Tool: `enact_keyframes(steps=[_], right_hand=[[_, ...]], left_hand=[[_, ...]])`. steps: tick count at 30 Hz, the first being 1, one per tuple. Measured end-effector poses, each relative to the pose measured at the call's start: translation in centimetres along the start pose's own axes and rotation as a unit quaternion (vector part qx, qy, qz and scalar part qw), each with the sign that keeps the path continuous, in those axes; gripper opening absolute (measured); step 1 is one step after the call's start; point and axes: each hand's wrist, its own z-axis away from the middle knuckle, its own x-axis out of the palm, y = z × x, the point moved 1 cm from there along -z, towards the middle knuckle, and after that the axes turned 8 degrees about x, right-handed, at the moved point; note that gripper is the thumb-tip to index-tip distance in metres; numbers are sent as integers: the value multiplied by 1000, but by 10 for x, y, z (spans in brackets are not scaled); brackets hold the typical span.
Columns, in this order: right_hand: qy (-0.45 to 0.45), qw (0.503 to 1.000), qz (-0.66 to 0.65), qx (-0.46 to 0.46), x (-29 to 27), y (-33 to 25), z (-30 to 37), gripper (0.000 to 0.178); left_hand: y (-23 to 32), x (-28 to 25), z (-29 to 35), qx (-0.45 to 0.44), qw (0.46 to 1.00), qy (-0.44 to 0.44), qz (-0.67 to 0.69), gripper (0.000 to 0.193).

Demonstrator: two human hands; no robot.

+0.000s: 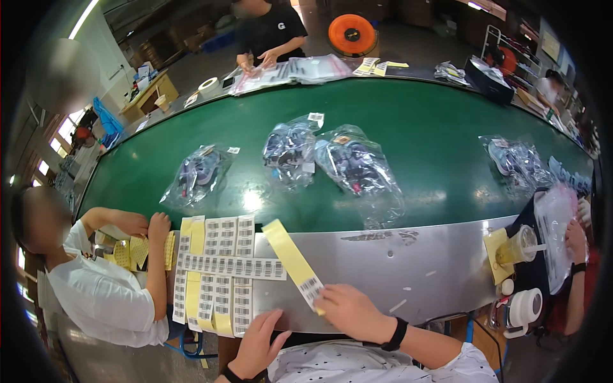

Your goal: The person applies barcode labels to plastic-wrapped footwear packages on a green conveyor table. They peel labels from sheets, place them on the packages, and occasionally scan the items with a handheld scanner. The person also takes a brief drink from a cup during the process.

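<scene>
My right hand (pixel 355 314), with a dark band at its wrist, pinches the near end of a yellow label strip (pixel 285 251). A few white barcode labels remain at the strip's near end; the rest is bare yellow backing. Fingers apart and empty, my left hand (pixel 258 345) is at the metal table's front edge, left of the strip. Beyond it lie several white barcode label sheets (pixel 242 308) and yellow strips in overlapping columns. One row of labels (pixel 233 265) crosses them sideways.
Clear bags of blue cap-like items (pixel 292 150) lie on the green belt (pixel 249 118). A person in white (pixel 105 300) works at left, another in black (pixel 271 32) across the belt. At right are a drink cup (pixel 520 246), a tape roll (pixel 525 306) and another person's arm (pixel 576 281).
</scene>
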Motion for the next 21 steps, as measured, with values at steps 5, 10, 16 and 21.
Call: enact_keyframes(steps=[5, 10, 16, 21], right_hand=[[175, 978, -96, 59, -49, 3, -8, 37], [135, 990, -46, 8, -72, -3, -4, 32], [88, 991, -96, 42, -130, 61, -21, 32], [176, 952, -147, 205, -176, 175, -102, 40]], left_hand=[[18, 15, -90, -123, 889, 44, 439, 29], [17, 7, -204, -72, 889, -15, 452, 24], [21, 5, -272, 100, 876, 54, 468, 32], [-8, 39, -290, 32, 851, 76, 520, 30]])
